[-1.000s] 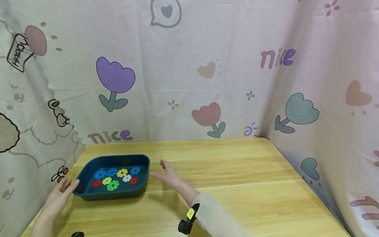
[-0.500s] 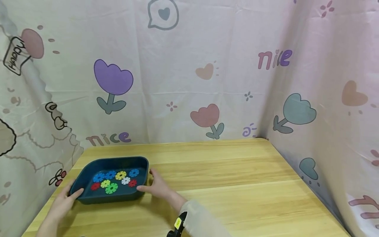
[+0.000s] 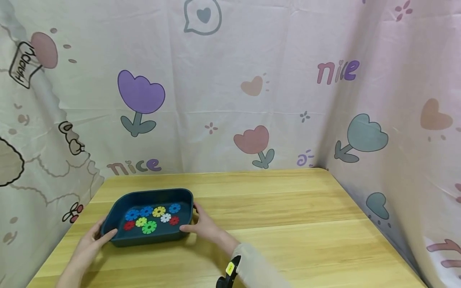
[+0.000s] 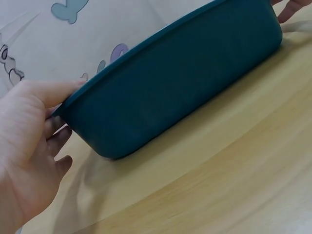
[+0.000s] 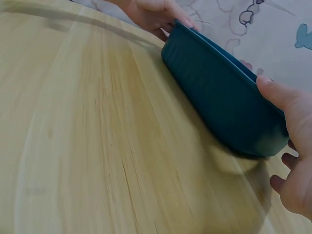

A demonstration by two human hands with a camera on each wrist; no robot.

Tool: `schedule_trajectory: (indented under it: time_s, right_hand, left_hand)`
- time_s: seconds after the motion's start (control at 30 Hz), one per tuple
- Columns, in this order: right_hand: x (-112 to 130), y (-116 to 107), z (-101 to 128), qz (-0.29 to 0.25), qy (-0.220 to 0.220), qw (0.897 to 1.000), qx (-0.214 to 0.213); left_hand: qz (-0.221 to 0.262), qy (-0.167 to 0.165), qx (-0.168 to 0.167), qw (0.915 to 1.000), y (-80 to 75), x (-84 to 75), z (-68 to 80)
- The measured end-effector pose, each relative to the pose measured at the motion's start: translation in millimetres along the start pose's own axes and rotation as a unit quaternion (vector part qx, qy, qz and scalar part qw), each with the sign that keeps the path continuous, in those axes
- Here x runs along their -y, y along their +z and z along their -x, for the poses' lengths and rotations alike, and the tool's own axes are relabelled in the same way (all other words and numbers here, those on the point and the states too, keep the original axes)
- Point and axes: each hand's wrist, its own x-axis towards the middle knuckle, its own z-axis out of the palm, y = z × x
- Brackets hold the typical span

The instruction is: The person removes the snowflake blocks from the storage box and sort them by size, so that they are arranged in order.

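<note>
A dark teal plastic tray (image 3: 147,239) is on the left part of the table in the head view, with several flower-shaped plastic discs lying in it. Among these are a green disc (image 3: 149,227), a white disc (image 3: 165,218) and a yellow disc (image 3: 159,211). My left hand (image 3: 87,247) grips the tray's left end, thumb over the rim and fingers on the outside. At the opposite end, my right hand (image 3: 206,227) holds the tray the same way. Both wrist views show the tray's outer wall (image 4: 175,78) between the two hands; the discs are hidden there.
The wooden table (image 3: 288,224) extends to the right of the tray. A printed cloth (image 3: 216,100) hangs behind the table and along both sides. A black wrist camera (image 3: 227,274) sits by my right sleeve (image 3: 259,266).
Both hands were beside the tray's ends a second ago, the right one clearly apart from it. They have closed on its rim, and the tray has moved a little to the right.
</note>
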Motion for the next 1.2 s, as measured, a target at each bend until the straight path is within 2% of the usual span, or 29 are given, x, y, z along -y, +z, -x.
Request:
schedule_trajectory:
  time_s: [0.5,0.7,0.93,1.2]
  right_hand:
    - [-16,-50,20,0.019,0.001,1.000,0.008]
    - [-26,-71,32,0.038,-0.006,0.999,0.003]
    - [-37,-98,50,0.058,-0.002,0.998,-0.005]
    - [-44,-126,75,0.051,-0.006,0.999,-0.006]
  left_hand:
    - [0.004,0.058,0.014,0.9982,40.9,-16.7,-1.5]
    - [-0.027,0.081,0.018,0.9962,60.1,-26.6,-4.1]
    - [-0.068,0.062,0.046,0.9947,85.0,-40.7,-5.1]
    - [-0.068,0.087,0.046,0.9928,115.4,-56.3,2.4]
